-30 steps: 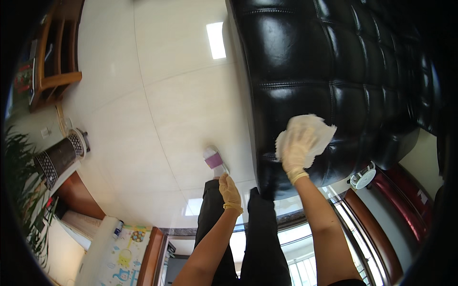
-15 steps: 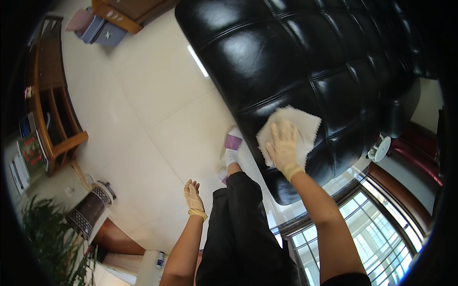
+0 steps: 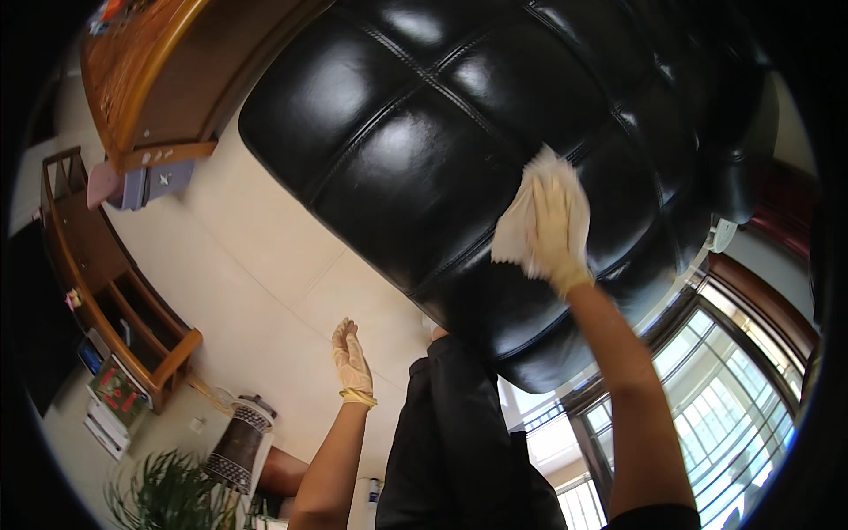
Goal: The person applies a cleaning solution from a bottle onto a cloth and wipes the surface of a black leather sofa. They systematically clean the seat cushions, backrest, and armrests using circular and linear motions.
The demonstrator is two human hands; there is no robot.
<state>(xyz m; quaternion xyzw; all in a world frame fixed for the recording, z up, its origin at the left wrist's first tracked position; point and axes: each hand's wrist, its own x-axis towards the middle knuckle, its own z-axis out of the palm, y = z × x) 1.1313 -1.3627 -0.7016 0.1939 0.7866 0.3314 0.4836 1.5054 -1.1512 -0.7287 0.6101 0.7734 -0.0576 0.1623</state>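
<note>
A black leather sofa seat (image 3: 380, 163) with stitched square panels fills the upper right. On it lies a white cloth (image 3: 512, 231) with a zigzag edge. My right hand (image 3: 556, 231), in a pale thin glove, rests flat over the cloth and holds it against the leather; both look slightly blurred. My left hand (image 3: 352, 358) wears a matching glove with a rolled cuff. It hangs in the air over the floor, left of my legs, with its fingers loosely stretched and nothing in it.
Beige floor tiles (image 3: 265, 283) run along the sofa's left side. A wooden table (image 3: 168, 79) stands at upper left beside a grey bin (image 3: 159, 184). Further left are a wooden cabinet (image 3: 124, 291), a dark patterned bin (image 3: 240, 446) and a plant (image 3: 168, 495). A barred window (image 3: 707, 397) is at lower right.
My view has shifted along the sofa, bringing the wooden table further into sight. My right hand has slid the cloth over the leather, and the cloth looks more bunched. My left hand still hangs free.
</note>
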